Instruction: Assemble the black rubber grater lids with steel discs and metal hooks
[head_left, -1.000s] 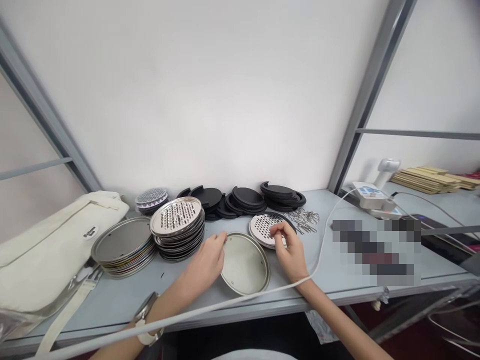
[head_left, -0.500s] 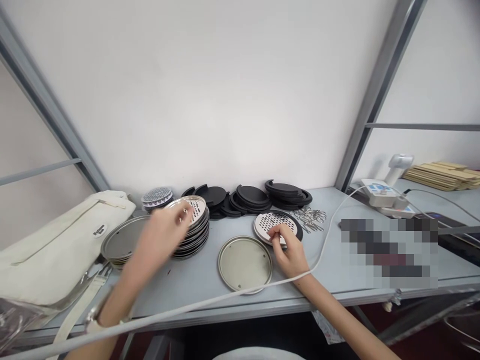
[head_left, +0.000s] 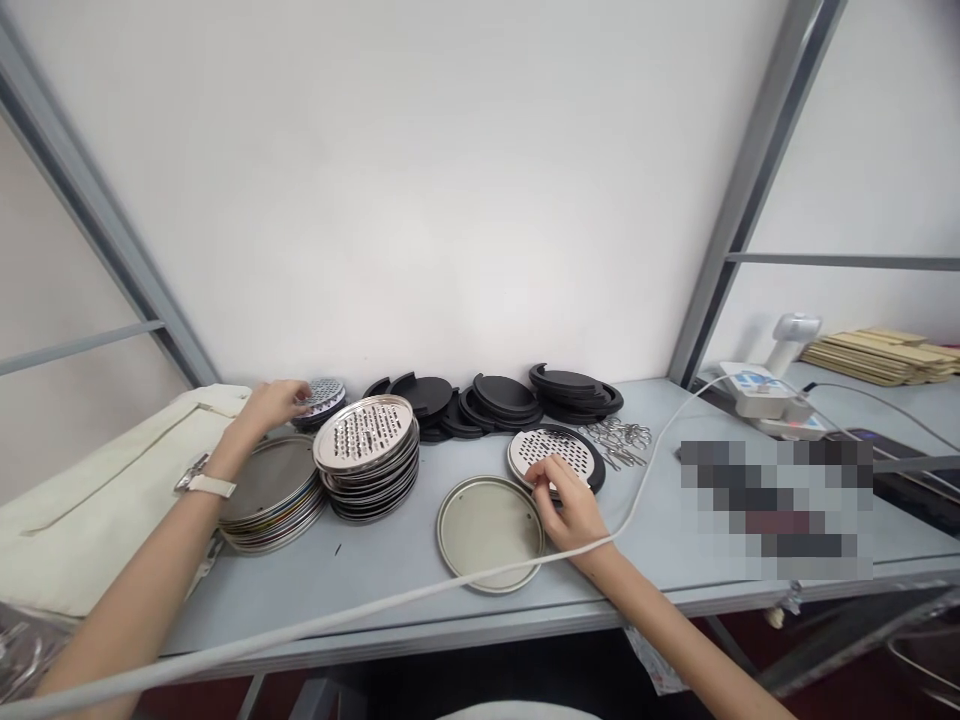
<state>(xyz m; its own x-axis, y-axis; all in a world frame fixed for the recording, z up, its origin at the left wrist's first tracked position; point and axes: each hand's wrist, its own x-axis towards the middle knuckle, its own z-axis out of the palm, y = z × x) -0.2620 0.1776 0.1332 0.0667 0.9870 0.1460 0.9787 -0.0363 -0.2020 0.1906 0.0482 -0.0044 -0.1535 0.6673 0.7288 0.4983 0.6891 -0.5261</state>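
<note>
Left hand (head_left: pixel 274 404) has moved back, half-curled, patterned discs (head_left: pixel 327 393) at its right; grip unclear.

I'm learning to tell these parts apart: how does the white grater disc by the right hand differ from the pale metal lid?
The grater disc is whitish and covered in rows of slots; the metal lid is grey-green and mostly plain.
The right hand partly hides the grater disc, while a white cable crosses the lid's front.
A black round piece borders the grater disc; the lid has none.
Both are round.
</note>
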